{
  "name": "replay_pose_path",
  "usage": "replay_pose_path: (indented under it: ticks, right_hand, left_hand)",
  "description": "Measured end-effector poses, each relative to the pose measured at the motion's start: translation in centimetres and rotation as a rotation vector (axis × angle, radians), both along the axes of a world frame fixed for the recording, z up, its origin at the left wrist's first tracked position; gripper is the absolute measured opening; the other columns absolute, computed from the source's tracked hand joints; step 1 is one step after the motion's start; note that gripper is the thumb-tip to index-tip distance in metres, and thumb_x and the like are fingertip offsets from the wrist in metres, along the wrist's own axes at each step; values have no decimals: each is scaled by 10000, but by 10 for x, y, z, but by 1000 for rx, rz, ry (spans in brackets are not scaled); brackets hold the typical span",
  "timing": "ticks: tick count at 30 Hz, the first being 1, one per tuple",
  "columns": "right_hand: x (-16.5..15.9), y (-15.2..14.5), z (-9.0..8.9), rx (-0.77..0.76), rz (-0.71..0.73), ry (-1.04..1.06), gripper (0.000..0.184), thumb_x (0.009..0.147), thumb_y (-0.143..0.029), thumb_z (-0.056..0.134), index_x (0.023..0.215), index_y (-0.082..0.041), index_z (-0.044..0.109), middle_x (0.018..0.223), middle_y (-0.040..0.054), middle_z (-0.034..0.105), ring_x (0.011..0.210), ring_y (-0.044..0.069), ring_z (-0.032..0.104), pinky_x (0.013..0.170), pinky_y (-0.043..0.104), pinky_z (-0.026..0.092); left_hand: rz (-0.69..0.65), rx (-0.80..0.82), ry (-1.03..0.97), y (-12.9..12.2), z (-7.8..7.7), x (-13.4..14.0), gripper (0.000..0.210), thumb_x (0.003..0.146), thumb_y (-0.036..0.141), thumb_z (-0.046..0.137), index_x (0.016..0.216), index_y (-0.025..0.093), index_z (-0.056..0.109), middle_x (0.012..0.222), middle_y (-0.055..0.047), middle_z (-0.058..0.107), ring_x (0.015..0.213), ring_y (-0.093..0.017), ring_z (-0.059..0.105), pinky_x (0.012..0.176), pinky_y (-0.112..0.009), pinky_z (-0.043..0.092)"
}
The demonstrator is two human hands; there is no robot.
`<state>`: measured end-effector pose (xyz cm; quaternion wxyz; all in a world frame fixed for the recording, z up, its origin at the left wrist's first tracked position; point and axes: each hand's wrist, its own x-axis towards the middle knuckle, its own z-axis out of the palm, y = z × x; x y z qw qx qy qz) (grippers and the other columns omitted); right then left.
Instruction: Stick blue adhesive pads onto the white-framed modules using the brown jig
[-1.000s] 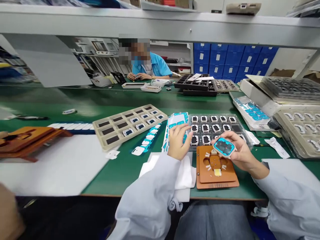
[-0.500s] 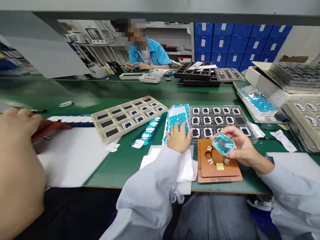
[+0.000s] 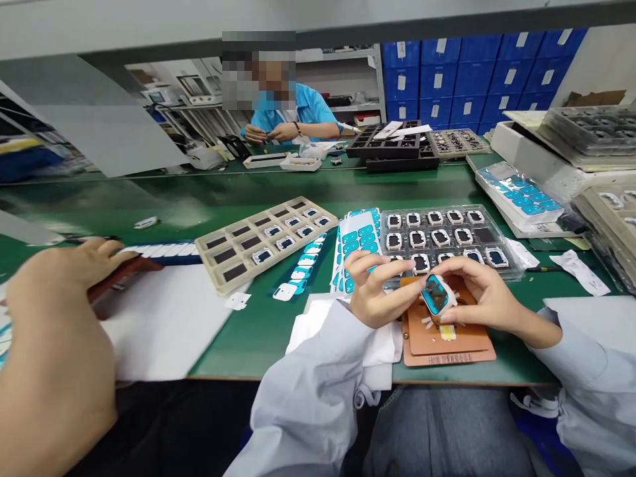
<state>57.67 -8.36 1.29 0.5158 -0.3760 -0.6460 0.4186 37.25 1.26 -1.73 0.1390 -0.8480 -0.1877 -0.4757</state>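
My right hand (image 3: 479, 295) grips a smartwatch case (image 3: 438, 296) by its edges, thumb below and fingers above. The case has a white frame and a dark face with a bright blue border, tilted toward the left. My left hand (image 3: 380, 288) is beside it with fingers spread, a fingertip close to the case's left edge; whether it touches I cannot tell. Beneath the case lies an orange fixture plate (image 3: 447, 354) with a round recess, partly hidden. Behind my left hand are sheets of blue stickers (image 3: 360, 232), and a clear tray (image 3: 427, 228) of white watch frames.
At left, a co-worker's bare arm (image 3: 64, 331) rests on a reddish-brown block (image 3: 124, 275). A beige tray (image 3: 268, 235) holds several watch frames. White cloths (image 3: 377, 348) lie before my left forearm. A person in blue (image 3: 298, 109) sits opposite; stacked trays (image 3: 591, 136) stand at right.
My left hand has lifted off the blue sticker sheets and come right, up to the watch case. My right hand has turned the case leftward. The view has shifted slightly.
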Motion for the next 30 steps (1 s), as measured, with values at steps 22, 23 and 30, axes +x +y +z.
replay_pose_path:
  ticks: [22,23,30]
  right_hand:
    - [140,64,-20,228,-767,-864,488,804,-468,668,1219,-211,670,1205,121,671,972,349,631,942,527,451]
    - [151,68,-27,214,-769,-942,464,814,-448,638,1208,-208,680,1203,121,675,996,363,627,935,538,449]
    - [160,74,-47,188,-781,-1071,313,798,-304,504,974,-212,745,1156,77,705,1084,371,603,949,554,442]
  left_hand:
    - [694,-1148,126,31,15,-1,613,953,534,445,1446,169,428,1529,-169,396,1442,-341,327,1166,-584,277]
    - [689,-1200,186,31,15,-1,672,935,563,479,1472,170,389,1544,-166,379,1454,-343,314,1177,-596,255]
    - [618,-1213,238,25,19,0,765,891,515,622,1507,168,331,1509,-132,448,1411,-305,413,1158,-490,356]
